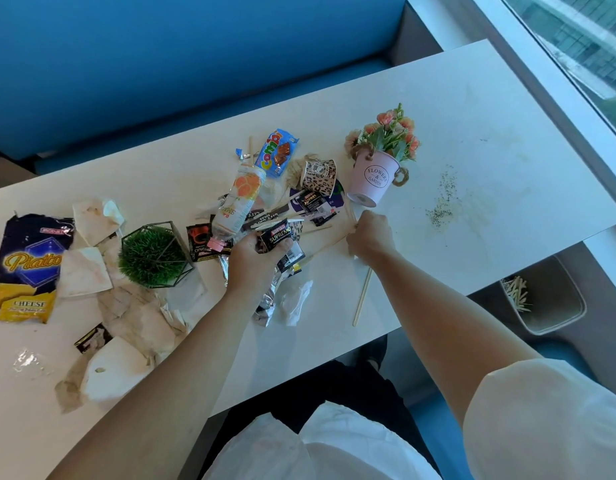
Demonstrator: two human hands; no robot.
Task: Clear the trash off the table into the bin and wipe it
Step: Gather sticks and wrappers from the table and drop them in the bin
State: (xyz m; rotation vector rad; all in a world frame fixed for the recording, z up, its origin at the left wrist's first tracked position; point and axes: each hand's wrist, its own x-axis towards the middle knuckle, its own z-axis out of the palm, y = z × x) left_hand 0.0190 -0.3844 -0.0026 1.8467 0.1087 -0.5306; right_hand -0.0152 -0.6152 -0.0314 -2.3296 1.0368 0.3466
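Black sachets (277, 237) sat gripped in the left hand (254, 258) at frame centre, amid trash strewn across the white table (472, 116). The right hand (368, 235), fingers curled, seemingly pinched a stick (329, 247) below the pink pot (374, 180). The bin (556, 296) stood lower right.

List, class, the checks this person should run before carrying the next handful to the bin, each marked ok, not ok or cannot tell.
1. Left hand grips the Kopiko sachets: ok.
2. Right hand has a firm hold on the wooden stick: cannot tell, its fingers are hidden.
3. Bin open beside the table: ok.
4. Pink flower pot out of the right hand's way: not ok, it stands close by.
5. Trash all gathered: not ok; the bottle and Piattos bag lie on the table.
6. Surface ready for wiping: not ok, dark crumbs remain.
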